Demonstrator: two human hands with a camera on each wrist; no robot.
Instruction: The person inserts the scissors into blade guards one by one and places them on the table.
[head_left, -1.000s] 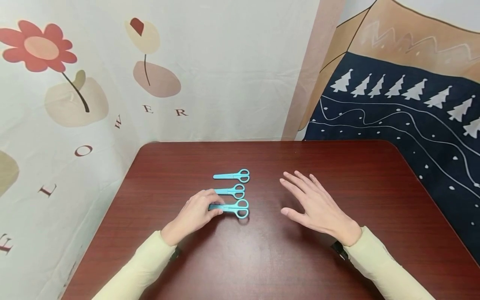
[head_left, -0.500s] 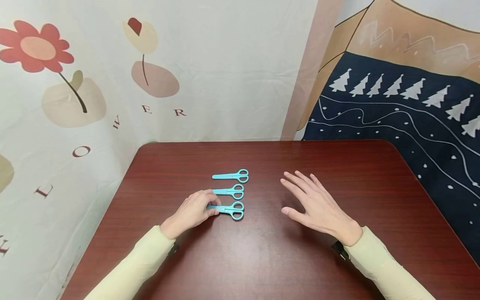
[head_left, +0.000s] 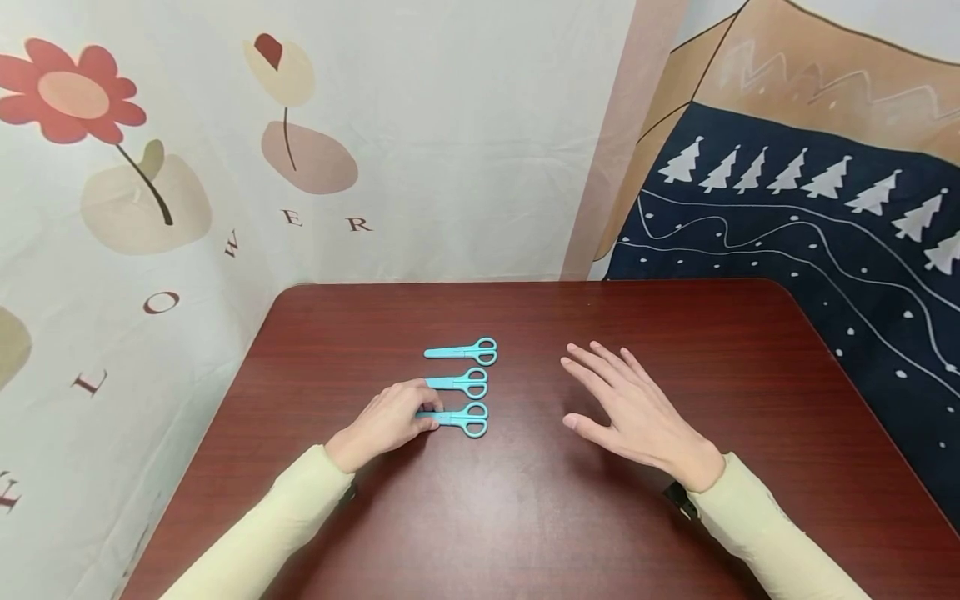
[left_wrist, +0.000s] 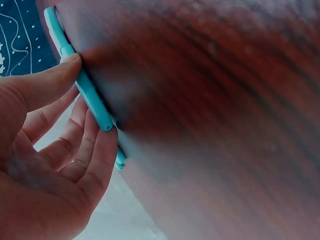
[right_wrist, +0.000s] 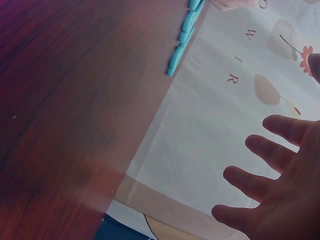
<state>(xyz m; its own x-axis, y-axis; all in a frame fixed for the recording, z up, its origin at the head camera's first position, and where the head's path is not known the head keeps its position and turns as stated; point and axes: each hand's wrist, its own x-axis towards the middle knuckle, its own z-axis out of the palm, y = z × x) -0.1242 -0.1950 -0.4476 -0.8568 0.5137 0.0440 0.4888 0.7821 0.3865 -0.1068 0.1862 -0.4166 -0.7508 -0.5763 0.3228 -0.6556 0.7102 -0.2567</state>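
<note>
Three light-blue scissors lie in a column, handles to the right. My left hand (head_left: 392, 419) pinches the blade end of the nearest scissors (head_left: 467, 419) between thumb and fingers. In the left wrist view the thumb (left_wrist: 65, 72) presses on one side of these scissors (left_wrist: 90, 97), with fingers on the other, close over the table. Just beyond lie the middle scissors (head_left: 467, 382), their tip partly behind my hand. The far scissors (head_left: 467, 352) show in full. To the right, my right hand (head_left: 637, 412) holds nothing, its fingers spread above the table.
The dark red-brown table (head_left: 525, 517) has rounded far corners. Behind it hangs a pale cloth (head_left: 465, 167) with flowers and letters. A navy cloth (head_left: 795, 217) with white trees hangs at the right.
The nearest scissors have come down and slightly left in my left hand, and their handles now line up with the middle pair. My right hand has stayed in place.
</note>
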